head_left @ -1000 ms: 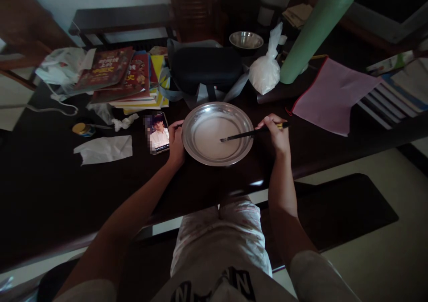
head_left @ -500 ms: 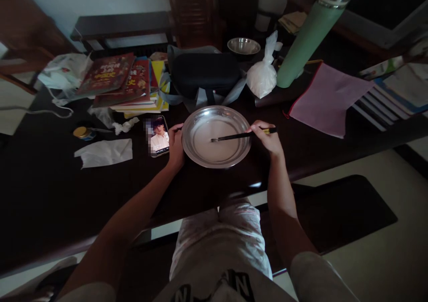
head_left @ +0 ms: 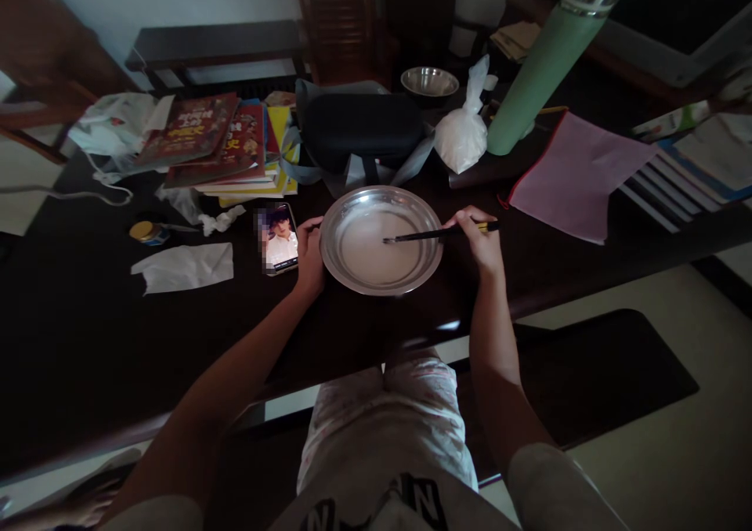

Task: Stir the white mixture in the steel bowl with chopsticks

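Near the front edge of the surface [head_left: 176, 343], the left hand [head_left: 309, 258], its closure hidden, braces the bowl [head_left: 381, 196], likely steadying it, while the right hand [head_left: 484, 243] pinches a brush [head_left: 420, 236] angled inside

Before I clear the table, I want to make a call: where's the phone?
In the head view, the phone is on the dark table, left of centre, between the white sheet and the left hand.

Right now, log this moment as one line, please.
left hand: at side of metal bowl | right hand: holding brush | brush tip: over pale contents, contact unclear | phone: beside left hand
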